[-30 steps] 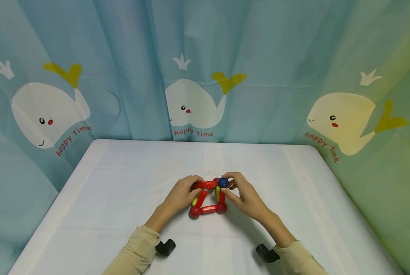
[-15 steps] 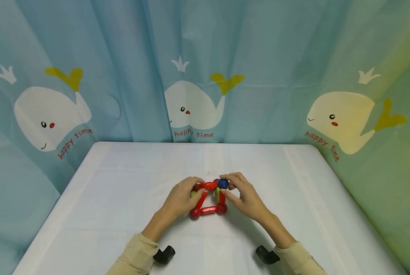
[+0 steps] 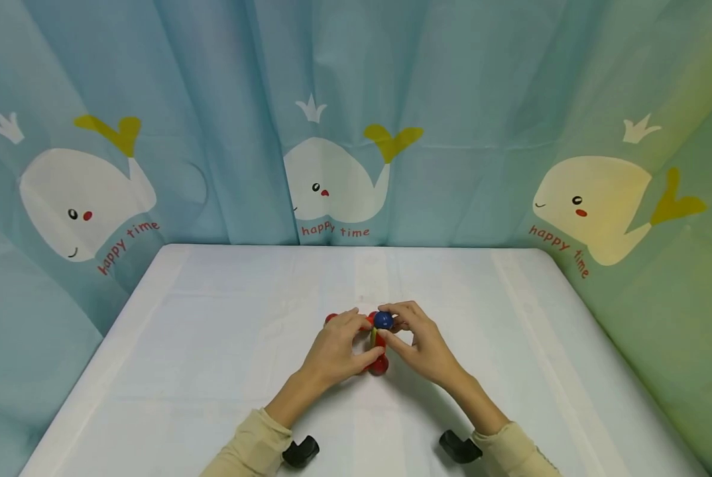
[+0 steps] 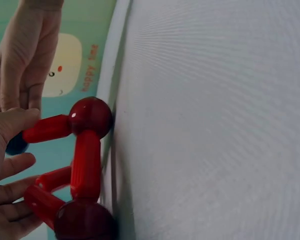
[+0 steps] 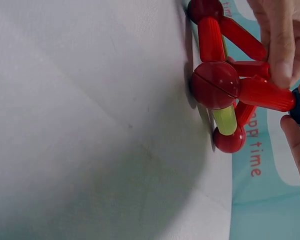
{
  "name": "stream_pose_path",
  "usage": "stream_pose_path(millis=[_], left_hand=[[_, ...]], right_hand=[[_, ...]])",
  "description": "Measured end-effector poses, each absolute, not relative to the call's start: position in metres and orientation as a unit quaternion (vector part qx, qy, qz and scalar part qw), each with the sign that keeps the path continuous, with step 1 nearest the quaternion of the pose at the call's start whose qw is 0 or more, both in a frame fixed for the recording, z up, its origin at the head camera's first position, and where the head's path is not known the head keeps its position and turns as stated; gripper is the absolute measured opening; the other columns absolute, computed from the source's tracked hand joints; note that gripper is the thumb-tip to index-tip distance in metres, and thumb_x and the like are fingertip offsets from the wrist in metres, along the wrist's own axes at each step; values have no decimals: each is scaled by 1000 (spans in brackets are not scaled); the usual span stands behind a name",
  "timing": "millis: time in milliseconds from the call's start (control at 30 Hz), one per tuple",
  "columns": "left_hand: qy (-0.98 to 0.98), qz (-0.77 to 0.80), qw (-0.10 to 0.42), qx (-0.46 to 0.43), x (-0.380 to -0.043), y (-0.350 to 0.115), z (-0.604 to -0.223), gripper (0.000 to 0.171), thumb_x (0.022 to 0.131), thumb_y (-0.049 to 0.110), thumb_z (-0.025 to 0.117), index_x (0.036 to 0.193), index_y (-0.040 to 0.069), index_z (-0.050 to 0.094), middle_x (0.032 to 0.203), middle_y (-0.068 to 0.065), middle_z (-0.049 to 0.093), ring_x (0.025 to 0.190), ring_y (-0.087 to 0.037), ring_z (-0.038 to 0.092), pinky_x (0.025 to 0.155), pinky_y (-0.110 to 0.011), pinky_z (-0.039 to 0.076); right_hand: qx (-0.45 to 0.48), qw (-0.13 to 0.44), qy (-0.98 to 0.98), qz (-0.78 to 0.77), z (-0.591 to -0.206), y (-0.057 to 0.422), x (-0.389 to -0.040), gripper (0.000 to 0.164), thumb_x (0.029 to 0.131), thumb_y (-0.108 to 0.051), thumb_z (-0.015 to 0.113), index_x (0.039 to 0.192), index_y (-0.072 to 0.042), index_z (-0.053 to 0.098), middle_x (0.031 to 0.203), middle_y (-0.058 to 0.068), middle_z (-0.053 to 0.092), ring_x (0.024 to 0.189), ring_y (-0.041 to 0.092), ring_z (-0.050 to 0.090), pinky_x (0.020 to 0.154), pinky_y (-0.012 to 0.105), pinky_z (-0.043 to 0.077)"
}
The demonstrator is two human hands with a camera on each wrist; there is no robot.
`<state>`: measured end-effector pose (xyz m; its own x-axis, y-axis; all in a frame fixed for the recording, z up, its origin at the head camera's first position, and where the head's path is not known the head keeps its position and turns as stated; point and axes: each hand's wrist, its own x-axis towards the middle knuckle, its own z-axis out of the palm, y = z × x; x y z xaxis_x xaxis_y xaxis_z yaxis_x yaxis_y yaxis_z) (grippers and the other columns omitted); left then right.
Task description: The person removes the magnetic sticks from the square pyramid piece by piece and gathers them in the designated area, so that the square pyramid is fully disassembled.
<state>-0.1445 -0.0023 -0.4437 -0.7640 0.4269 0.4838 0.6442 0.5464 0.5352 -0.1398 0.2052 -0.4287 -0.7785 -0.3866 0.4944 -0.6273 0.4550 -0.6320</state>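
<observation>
Right-hand grip [image 3: 421, 344] pinches blue ball [image 3: 383, 320] at tip of red rod [image 5: 267, 95], part of ball-and-rod frame [image 5: 215, 85] on worktop [image 3: 242, 298]; left-hand grip [image 3: 335, 348] has thumb on rod, cannot tell whether fingers close round it
Probably best: brace rod, press ball squarely, gently
Frame partly hidden by left-hand grip; red ball [image 4: 85, 221] cut off, left wrist view

Two hands [image 3: 336, 351] [image 3: 427, 346] — one blue ball [image 3: 383, 320], three red balls [image 5: 215, 85] [image 5: 205, 10] [image 5: 230, 140] in right wrist view, at least four red rods [image 5: 267, 94], one yellow-green rod [image 5: 225, 120] — three whale prints [image 3: 87, 199] [image 3: 335, 182] [image 3: 594, 205], two black objects [image 3: 301, 452] [image 3: 460, 448], one desk [image 3: 260, 285].
</observation>
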Motion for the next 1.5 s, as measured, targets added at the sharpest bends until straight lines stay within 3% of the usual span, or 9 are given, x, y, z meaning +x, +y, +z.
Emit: stream_pose_path(millis=[67, 367, 667, 867, 1300, 1500], left_hand=[[-868, -362, 149, -305, -145, -2, -445, 32, 82, 25, 85, 104, 7, 72, 108, -8, 74, 126, -40, 61, 102, -54, 50], [-868, -367, 144, -301, -149, 0, -450, 30, 80, 22, 87, 98, 3, 72, 101, -9, 73, 126, -41, 60, 113, -53, 40], [-862, -374, 146, -309, -152, 2, -449, 23, 80, 19, 84, 89, 2, 72, 107, -11, 74, 126, -42, 60, 111, -65, 36], [-865, -375, 144, -300, -152, 0, -449, 19, 80, 17, 83, 81, 4, 70, 112, -14, 74, 127, -40, 60, 112, -64, 36], [-868, -357, 150, -311, -150, 1, -449, 18, 82, 18, 84, 79, 7, 70, 106, -10, 76, 125, -38, 61, 110, -63, 39], [-873, -342, 155, -312, -149, -1, -449, 17, 82, 19, 84, 86, 8, 71, 96, -6, 76, 122, -33, 64, 109, -59, 41]], right_hand=[[301, 136, -840, 431, -428, 204, -139, 42, 92, 0, 74, 131, -5, 62, 117, 9, 61, 91, 16, 67, 84, 38, 60], [299, 118, -837, 442, -426, 199, -136, 39, 93, -2, 72, 131, -2, 62, 119, 9, 60, 93, 19, 67, 86, 37, 59], [304, 126, -836, 439, -424, 200, -138, 40, 92, 1, 72, 130, 2, 61, 118, 11, 60, 93, 20, 68, 85, 37, 59], [300, 127, -836, 442, -424, 200, -139, 40, 91, 1, 74, 129, 2, 61, 118, 11, 60, 96, 21, 68, 84, 35, 59], [302, 128, -835, 442, -428, 201, -136, 39, 91, 1, 74, 128, 0, 61, 116, 9, 60, 96, 20, 68, 85, 36, 59], [299, 135, -843, 428, -428, 204, -134, 40, 89, 2, 76, 126, -1, 62, 112, 8, 61, 94, 22, 68, 83, 35, 59]])
